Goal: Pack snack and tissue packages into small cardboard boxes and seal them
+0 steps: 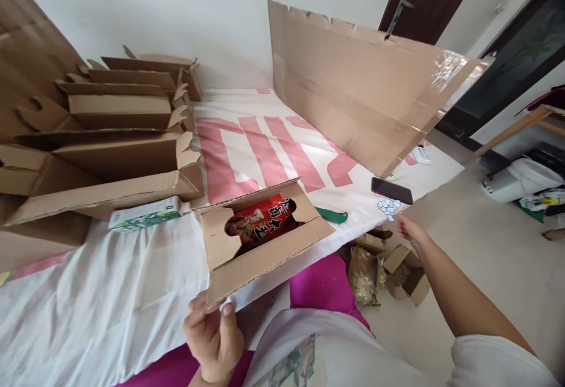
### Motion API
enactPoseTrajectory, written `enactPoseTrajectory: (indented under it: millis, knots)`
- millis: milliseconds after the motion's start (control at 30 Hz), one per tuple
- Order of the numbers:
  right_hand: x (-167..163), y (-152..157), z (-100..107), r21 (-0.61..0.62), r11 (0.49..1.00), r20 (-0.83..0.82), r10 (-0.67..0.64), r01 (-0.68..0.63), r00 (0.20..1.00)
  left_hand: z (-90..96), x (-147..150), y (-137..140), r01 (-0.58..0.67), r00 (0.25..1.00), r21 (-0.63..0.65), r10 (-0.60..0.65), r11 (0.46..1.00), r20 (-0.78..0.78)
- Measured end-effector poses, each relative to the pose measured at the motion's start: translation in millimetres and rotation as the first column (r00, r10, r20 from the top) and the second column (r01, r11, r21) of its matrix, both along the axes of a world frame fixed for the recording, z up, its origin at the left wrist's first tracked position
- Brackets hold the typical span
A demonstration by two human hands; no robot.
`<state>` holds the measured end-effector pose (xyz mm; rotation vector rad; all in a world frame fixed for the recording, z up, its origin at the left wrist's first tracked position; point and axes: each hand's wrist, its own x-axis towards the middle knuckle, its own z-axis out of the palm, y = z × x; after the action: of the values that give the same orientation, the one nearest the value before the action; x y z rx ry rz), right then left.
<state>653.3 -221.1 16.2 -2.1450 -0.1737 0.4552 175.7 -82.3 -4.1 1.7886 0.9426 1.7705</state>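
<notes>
An open cardboard box [273, 257] lies near the table's front edge, its flaps folded out, with a red printed food packet [265, 222] showing inside. At the box's near left corner, my left hand [214, 334] has its fingers curled against the flap. A small white bit shows by the thumb, too small to name. My right hand [411, 231] is closed in a pinch just off the table edge, beside a group of small white labels with blue borders [388, 207]. What its fingertips hold, if anything, is hidden.
Several open cardboard boxes [119, 151] stand in a row at left, a green-and-white carton [145, 213] before them. A large cardboard sheet [353, 86] stands upright behind. A phone [392, 191] and green object [333, 215] lie nearby. Below are small boxes [406, 272] and a clear bag [364, 272].
</notes>
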Motion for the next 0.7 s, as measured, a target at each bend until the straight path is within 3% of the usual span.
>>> enactPoseTrajectory:
  millis: [133,233,367,467,567,700]
  knots:
    - [-8,-2,-1,0.047,0.999,-0.07,0.026,-0.023,0.997,-5.0,8,-16,0.302,0.953,-0.071,-0.301,0.951,0.012]
    - [-23,13,13,0.183,0.977,-0.024,0.116,-0.11,0.993,-1.1,15,-23,0.503,0.854,-0.159,-0.517,0.849,-0.055]
    - [-74,41,33,0.339,0.876,0.013,0.359,-0.342,0.933,10.0,36,-26,0.57,0.727,-0.445,-0.676,0.69,-0.117]
    - [-127,60,37,0.405,0.781,0.009,0.516,-0.475,0.857,15.9,60,-24,0.564,0.675,-0.615,-0.737,0.551,-0.04]
    - [-175,69,32,0.477,0.689,-0.011,0.625,-0.545,0.78,18.7,85,-19,0.562,0.695,-0.705,-0.709,0.432,0.119]
    - [-211,68,19,0.497,0.67,-0.094,0.674,-0.552,0.733,22.2,110,-11,0.651,0.676,-0.705,-0.639,0.282,0.368]
